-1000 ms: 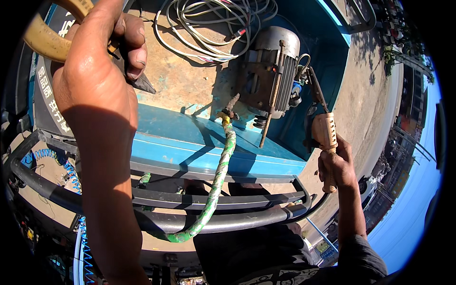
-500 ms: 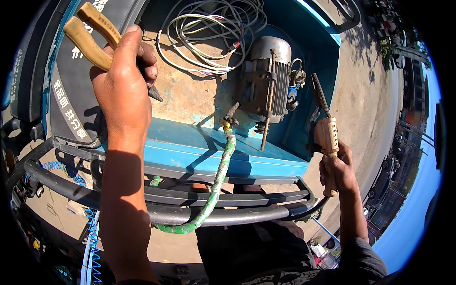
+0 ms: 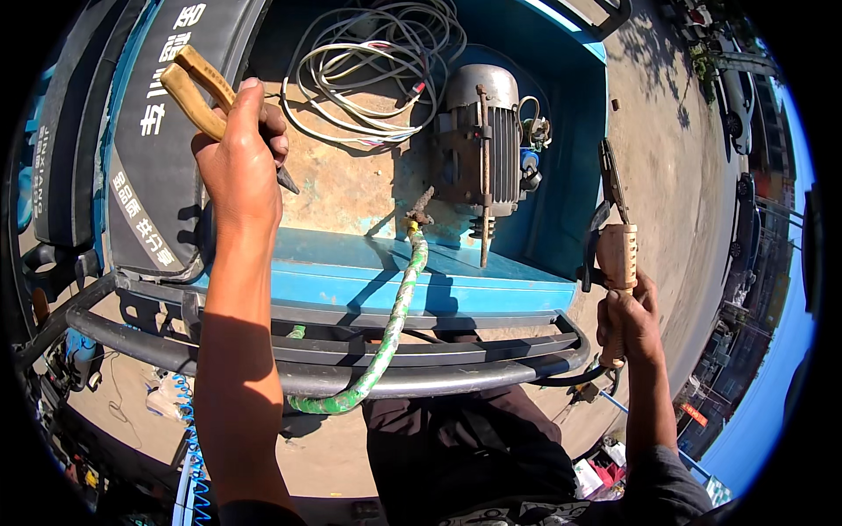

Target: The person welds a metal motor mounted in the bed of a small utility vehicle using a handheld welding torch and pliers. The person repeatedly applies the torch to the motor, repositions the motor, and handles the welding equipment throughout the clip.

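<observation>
Where a sunlit blue cargo bed (image 3: 517,289) spreads its scuffed tan floor (image 3: 338,186), the left hand (image 3: 241,167) is wrapped around yellow-handled, dark-tipped pliers (image 3: 187,98) near the left end; a grey finned motor (image 3: 504,167) sits inside; at right, before a dusty road (image 3: 658,123), the right hand (image 3: 631,317) clasps a beige, slotted electrode holder (image 3: 617,254).

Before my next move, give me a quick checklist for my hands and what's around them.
1. Yellow-handled pliers gripped in the left hand: ok.
2. Welding electrode holder gripped in the right hand: ok.
3. Hands covered: not ok; both are bare.
4. Welding electrode holder apart from the electric motor: ok.
5. Rusty rod firmly fixed: cannot tell; it crosses in front of the electric motor.
6. Power off: cannot tell.
</observation>
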`<state>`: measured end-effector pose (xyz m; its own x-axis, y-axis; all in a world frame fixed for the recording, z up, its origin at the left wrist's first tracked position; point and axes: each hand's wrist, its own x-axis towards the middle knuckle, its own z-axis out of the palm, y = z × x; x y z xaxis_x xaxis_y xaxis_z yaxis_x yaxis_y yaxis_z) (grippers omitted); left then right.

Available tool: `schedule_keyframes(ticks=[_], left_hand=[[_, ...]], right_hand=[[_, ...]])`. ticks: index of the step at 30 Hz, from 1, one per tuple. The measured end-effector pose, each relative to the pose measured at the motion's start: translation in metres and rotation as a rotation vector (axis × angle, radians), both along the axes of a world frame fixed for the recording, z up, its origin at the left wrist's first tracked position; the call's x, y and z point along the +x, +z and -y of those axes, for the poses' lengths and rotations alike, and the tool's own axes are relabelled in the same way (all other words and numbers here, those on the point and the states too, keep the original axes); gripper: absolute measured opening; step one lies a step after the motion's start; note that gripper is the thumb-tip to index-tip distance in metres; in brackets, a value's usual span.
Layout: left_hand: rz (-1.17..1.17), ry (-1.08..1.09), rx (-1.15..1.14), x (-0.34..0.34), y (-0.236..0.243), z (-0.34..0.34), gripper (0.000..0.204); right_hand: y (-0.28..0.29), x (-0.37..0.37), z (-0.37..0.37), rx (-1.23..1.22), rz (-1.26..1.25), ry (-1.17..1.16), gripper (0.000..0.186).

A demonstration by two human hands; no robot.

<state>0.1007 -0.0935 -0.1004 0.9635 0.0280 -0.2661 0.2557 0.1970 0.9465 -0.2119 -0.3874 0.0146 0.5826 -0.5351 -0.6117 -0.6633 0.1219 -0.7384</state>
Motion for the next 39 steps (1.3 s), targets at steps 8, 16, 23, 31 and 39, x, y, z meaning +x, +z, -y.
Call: schedule_keyframes(ticks=[8, 16, 23, 31, 39], left_hand=[[0.026, -0.005, -0.029, -0.001, -0.007, 0.004, 0.021], [-0.012, -0.019, 0.031, 0.0, -0.01, 0.004, 0.026], [-0.036, -0.009, 0.113, -0.001, -0.019, 0.006, 0.026], [-0.018, 0.01, 0.15, -0.008, -0.026, -0.01, 0.028], [0.061, 0.037, 0.279, -0.026, 0.053, 0.023, 0.028]], right_hand=[[0.01, -0.025, -0.012, -0.026, 0.012, -0.065, 0.068], [0.026, -0.045, -0.018, -0.033, 0.024, -0.114, 0.061], [0.03, -0.063, -0.01, 0.047, 0.104, -0.172, 0.056], [0.019, -0.086, 0.025, 0.269, 0.16, -0.253, 0.054], [-0.003, -0.1, 0.075, 0.436, 0.245, -0.33, 0.05]])
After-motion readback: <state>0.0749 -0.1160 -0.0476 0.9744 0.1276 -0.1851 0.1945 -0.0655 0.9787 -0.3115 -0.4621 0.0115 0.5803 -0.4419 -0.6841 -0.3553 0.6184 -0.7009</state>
